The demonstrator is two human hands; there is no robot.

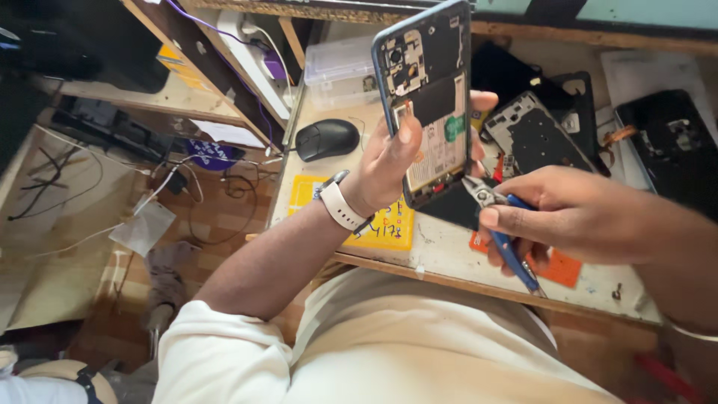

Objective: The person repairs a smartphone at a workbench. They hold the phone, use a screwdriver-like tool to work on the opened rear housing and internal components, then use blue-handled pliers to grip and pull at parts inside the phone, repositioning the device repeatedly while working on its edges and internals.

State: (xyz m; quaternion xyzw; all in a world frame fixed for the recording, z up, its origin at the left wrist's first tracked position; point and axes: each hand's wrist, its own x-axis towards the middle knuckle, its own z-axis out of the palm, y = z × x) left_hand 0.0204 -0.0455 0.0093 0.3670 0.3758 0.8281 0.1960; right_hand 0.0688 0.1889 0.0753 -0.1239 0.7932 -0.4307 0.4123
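Holding: left hand (389, 161) wrapped around an opened phone (428, 97), thumb laid across its exposed inner face, fingers closed behind the far edge; a light wristband sits on that wrist.
Phone position: raised above the workbench (449, 251), back cover off, circuit boards and a pale battery showing; it stands nearly upright with its long axis running top to bottom, tilted slightly.
Right hand: right hand (576, 213) curled shut around blue-handled pliers (497, 221), grips buried in the palm, metal nose pointing up and left.
Key relation: the pliers' tip sits just beside the phone's lower right corner, near touching; whether it has contact cannot be told. The phone lies up and to the left of the right hand, so the tool meets the lower end, across the long axis.
Nearer hand: left already has the phone; right closes in from below right.
Around: black computer mouse (326, 138) left of the phone, clear plastic box (340, 71) behind it, yellow mat (385, 228) under the left wrist, orange mat (557, 265) beneath the right hand, other dismantled phones (535, 135) lying flat further right.
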